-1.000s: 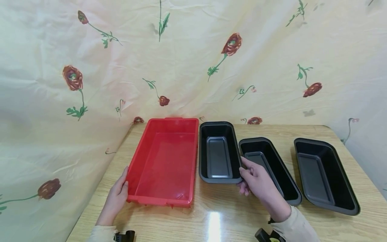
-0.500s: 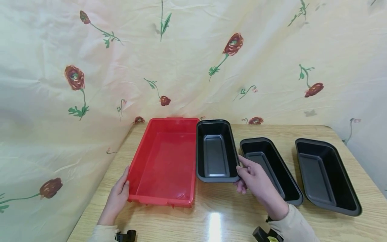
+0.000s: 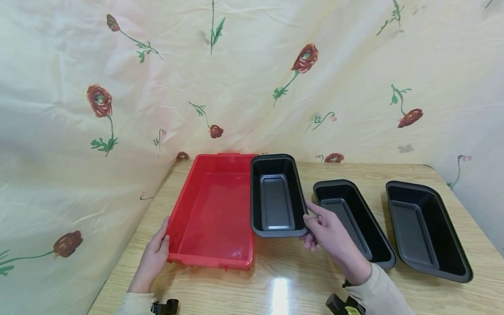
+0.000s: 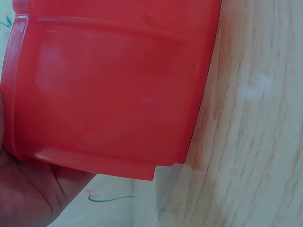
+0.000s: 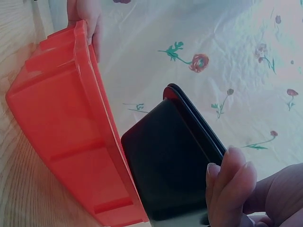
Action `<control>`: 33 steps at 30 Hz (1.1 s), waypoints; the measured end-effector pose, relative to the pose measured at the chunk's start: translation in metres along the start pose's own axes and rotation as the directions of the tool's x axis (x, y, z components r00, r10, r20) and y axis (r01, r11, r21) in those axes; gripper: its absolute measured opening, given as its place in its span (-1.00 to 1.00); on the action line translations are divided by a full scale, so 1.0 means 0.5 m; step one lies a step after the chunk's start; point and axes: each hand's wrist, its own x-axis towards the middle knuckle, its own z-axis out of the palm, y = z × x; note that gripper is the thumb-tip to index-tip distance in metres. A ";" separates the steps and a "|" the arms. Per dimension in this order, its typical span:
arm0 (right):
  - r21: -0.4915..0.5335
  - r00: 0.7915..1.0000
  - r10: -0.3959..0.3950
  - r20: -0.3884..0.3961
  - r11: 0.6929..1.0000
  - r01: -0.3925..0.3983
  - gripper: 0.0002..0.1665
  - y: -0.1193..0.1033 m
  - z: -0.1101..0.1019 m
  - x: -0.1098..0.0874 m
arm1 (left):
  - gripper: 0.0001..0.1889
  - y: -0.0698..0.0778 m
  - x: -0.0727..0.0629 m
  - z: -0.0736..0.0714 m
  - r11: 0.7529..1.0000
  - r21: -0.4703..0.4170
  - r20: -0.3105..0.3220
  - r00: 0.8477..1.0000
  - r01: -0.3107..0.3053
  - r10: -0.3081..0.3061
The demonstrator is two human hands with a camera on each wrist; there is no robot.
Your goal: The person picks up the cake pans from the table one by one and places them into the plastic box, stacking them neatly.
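A shallow red plastic tray (image 3: 212,260) stands on the wooden table at the left. My left hand (image 3: 153,258) grips its left edge near the front corner; the fingers are partly hidden behind the wall. My right hand (image 3: 328,234) holds a black loaf pan (image 3: 277,199) by its front right corner. This pan is raised off the table, and its left side overlaps the tray's right rim in the head view. Seen by the right wrist camera, the pan's side (image 5: 165,156) lies right at the tray's rim, and its edge looks doubled. Nothing shows inside the pan or the tray.
Two more black loaf pans stand to the right: one slanted pan (image 3: 346,214) behind my right forearm, another pan (image 3: 417,232) near the table's right edge. A flowered cloth (image 3: 252,78) hangs behind and left of the wooden table (image 3: 236,293).
My right hand has moved left with the held loaf pan, from beside the red tray to over its right rim. The left hand and tray stay about where they were.
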 end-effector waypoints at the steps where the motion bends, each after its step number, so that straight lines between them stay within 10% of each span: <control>1: 0.001 1.000 -0.002 0.002 1.000 0.002 -0.30 0.000 0.001 0.001 | -0.41 0.000 0.000 0.000 1.000 0.003 -0.001 1.000 -0.001 0.001; 33: 0.074 0.996 -0.059 0.074 0.996 0.053 -0.35 -0.013 0.050 0.033 | -0.40 0.005 -0.001 -0.003 1.000 -0.006 0.018 0.999 0.030 -0.030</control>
